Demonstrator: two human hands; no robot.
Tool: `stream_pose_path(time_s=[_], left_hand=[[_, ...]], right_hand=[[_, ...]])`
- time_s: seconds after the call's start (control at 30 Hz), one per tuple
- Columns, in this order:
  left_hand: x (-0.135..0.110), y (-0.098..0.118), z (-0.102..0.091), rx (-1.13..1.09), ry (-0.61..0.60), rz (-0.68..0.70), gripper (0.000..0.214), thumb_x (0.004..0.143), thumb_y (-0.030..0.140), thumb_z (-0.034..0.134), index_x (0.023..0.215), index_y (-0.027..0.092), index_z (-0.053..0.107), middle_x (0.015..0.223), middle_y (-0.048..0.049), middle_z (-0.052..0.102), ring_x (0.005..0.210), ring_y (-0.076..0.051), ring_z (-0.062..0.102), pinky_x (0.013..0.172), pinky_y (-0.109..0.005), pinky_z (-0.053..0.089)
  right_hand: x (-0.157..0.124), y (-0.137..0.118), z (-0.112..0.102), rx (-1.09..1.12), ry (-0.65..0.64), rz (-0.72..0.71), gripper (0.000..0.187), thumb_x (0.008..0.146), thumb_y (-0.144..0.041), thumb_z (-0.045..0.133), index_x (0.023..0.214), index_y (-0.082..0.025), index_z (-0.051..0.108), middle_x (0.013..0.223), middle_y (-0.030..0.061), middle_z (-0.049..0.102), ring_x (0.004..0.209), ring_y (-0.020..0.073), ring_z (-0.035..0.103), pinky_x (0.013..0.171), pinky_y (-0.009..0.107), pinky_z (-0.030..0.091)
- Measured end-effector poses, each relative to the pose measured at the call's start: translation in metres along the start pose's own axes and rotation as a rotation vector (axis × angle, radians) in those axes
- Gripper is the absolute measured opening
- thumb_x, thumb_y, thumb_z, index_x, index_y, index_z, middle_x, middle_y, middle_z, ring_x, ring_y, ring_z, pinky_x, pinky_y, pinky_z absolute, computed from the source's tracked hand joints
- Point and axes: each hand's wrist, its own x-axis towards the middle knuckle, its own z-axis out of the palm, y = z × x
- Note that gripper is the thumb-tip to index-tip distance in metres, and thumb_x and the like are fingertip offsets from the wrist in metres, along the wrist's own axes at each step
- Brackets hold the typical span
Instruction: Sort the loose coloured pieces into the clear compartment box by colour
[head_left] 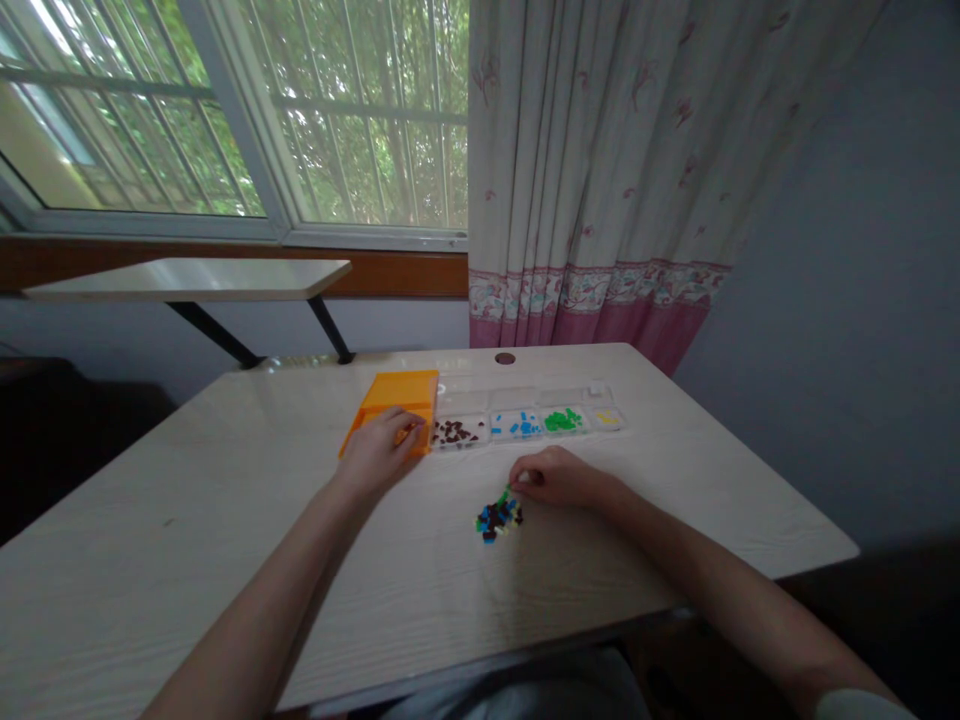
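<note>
1. A small mixed pile [491,520] of brown, blue, green and pale pieces lies on the table [225,520], toward its near edge.
2. Right hand [559,478]: fingers pinched closed beside a green piece [505,495] on the pile's far side (whether they grip it, I cannot tell).
3. Left hand [382,448]: curled over the open orange case [405,387]; I cannot tell whether its fingers hold anything.
4. Clear tray [489,428], toward the table's far edge: brown, blue, green, yellow pieces, left to right.
</note>
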Motion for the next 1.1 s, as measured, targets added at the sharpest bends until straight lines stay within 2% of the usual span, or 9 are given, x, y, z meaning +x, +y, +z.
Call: stream_pose_path(time_s=[0.2, 0.3, 0.53, 0.67, 0.83, 1.1], left_hand=[[-0.01, 0.062, 0.017, -0.29, -0.103, 0.279, 0.018, 0.081, 0.031, 0.049, 0.086, 0.02, 0.063, 0.08, -0.0031, 0.059, 0.074, -0.013, 0.056, 0.066, -0.022, 0.043], [-0.014, 0.078, 0.021, -0.342, -0.1, 0.321, 0.016, 0.08, 0.031, 0.052, 0.085, 0.019, 0.062, 0.08, -0.0032, 0.059, 0.075, -0.013, 0.056, 0.067, -0.023, 0.043], [-0.016, 0.08, 0.025, -0.338, -0.089, 0.332, 0.01, 0.079, 0.024, 0.052, 0.081, 0.019, 0.061, 0.078, -0.0026, 0.058, 0.076, -0.013, 0.055, 0.066, -0.022, 0.044], [-0.017, 0.08, 0.026, -0.341, -0.085, 0.318, 0.008, 0.076, 0.021, 0.053, 0.08, 0.019, 0.06, 0.079, -0.0026, 0.058, 0.076, -0.013, 0.055, 0.067, -0.022, 0.044], [-0.016, 0.08, 0.026, -0.38, -0.048, 0.301, 0.009, 0.074, 0.02, 0.053, 0.08, 0.018, 0.059, 0.079, -0.0034, 0.058, 0.077, -0.014, 0.055, 0.069, -0.024, 0.044], [-0.015, 0.081, 0.025, -0.437, -0.069, 0.301, 0.008, 0.076, 0.021, 0.052, 0.08, 0.018, 0.059, 0.079, -0.0034, 0.058, 0.077, -0.014, 0.054, 0.07, -0.023, 0.043]], right_hand=[[0.002, -0.003, 0.006, -0.038, 0.19, -0.005, 0.019, 0.083, -0.031, 0.049, 0.087, -0.018, 0.063, 0.055, -0.0029, 0.058, 0.044, 0.0069, 0.045, 0.048, 0.017, 0.031], [0.003, -0.005, 0.01, -0.097, 0.208, -0.01, 0.02, 0.085, -0.031, 0.047, 0.091, -0.018, 0.061, 0.061, -0.0014, 0.061, 0.048, 0.0079, 0.049, 0.05, 0.018, 0.032], [0.006, -0.011, 0.014, -0.182, 0.192, 0.004, 0.02, 0.086, -0.032, 0.045, 0.091, -0.021, 0.061, 0.061, -0.0015, 0.062, 0.053, 0.0097, 0.055, 0.054, 0.018, 0.035], [0.006, -0.014, 0.013, -0.148, 0.214, 0.02, 0.019, 0.084, -0.031, 0.047, 0.09, -0.021, 0.061, 0.059, -0.0023, 0.061, 0.051, 0.0085, 0.053, 0.053, 0.017, 0.035], [0.005, -0.017, 0.011, -0.082, 0.245, 0.041, 0.023, 0.082, -0.033, 0.05, 0.098, -0.021, 0.061, 0.054, -0.0041, 0.058, 0.045, 0.0078, 0.049, 0.051, 0.017, 0.034], [0.006, -0.014, 0.015, -0.085, 0.293, 0.013, 0.018, 0.08, -0.031, 0.052, 0.086, -0.021, 0.065, 0.054, -0.0032, 0.06, 0.047, 0.0075, 0.05, 0.052, 0.017, 0.035]])
